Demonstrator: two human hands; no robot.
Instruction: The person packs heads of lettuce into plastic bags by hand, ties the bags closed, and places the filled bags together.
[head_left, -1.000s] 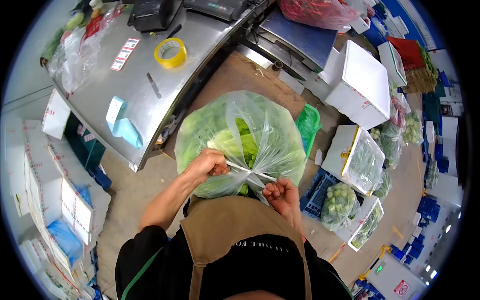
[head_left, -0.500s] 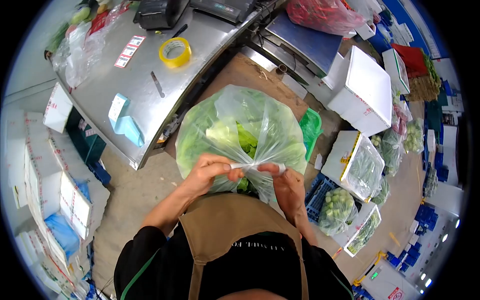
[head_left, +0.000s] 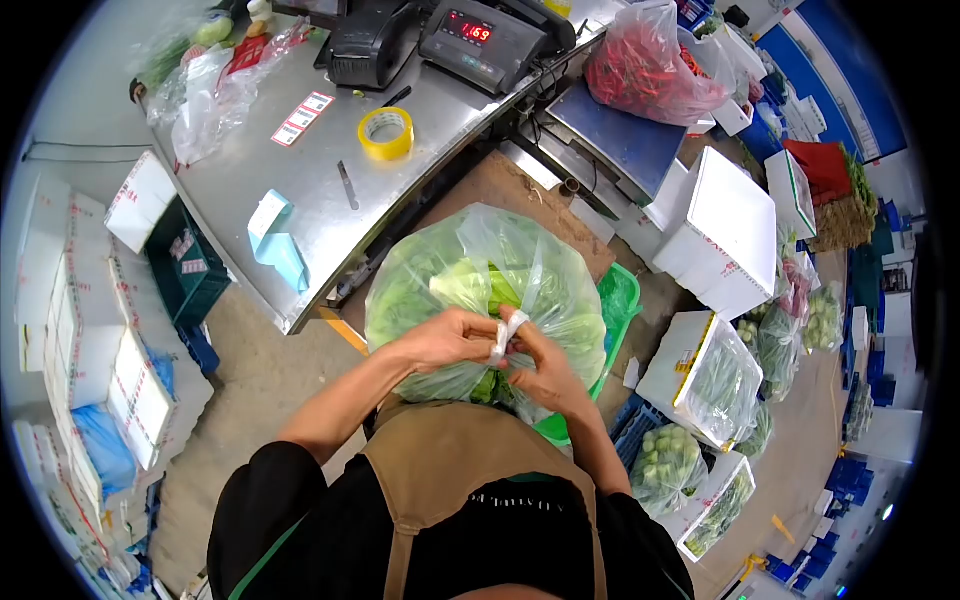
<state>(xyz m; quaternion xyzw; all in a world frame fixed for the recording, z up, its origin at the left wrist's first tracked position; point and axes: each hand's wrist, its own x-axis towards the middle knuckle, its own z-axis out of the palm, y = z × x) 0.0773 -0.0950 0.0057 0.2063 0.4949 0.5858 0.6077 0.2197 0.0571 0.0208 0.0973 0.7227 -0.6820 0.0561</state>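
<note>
A big clear plastic bag [head_left: 420, 275] full of leafy green vegetables stands in front of my body. Its gathered neck is twisted into a white loop near the middle of the bag. My left hand [head_left: 455, 338] pinches one side of that twisted plastic. From the other side, my right hand [head_left: 548, 368] grips it too, with thumb and fingers around the loop. Both hands are close together, just above the bag. Pale stems and bright leaves [head_left: 470, 285] show through the film.
To the left, a steel table [head_left: 300, 190] carries yellow tape [head_left: 385, 133], a knife [head_left: 347, 185], labels [head_left: 302, 119] and a scale display [head_left: 470, 35]. A green basket [head_left: 618, 300] sits beside the bag. White foam boxes [head_left: 720, 230] and bagged vegetables [head_left: 668, 465] line the right.
My hands have come closer together, and the neck stretched between them is now bent into a loop. The view has shifted, bringing the scale's lit display into sight.
</note>
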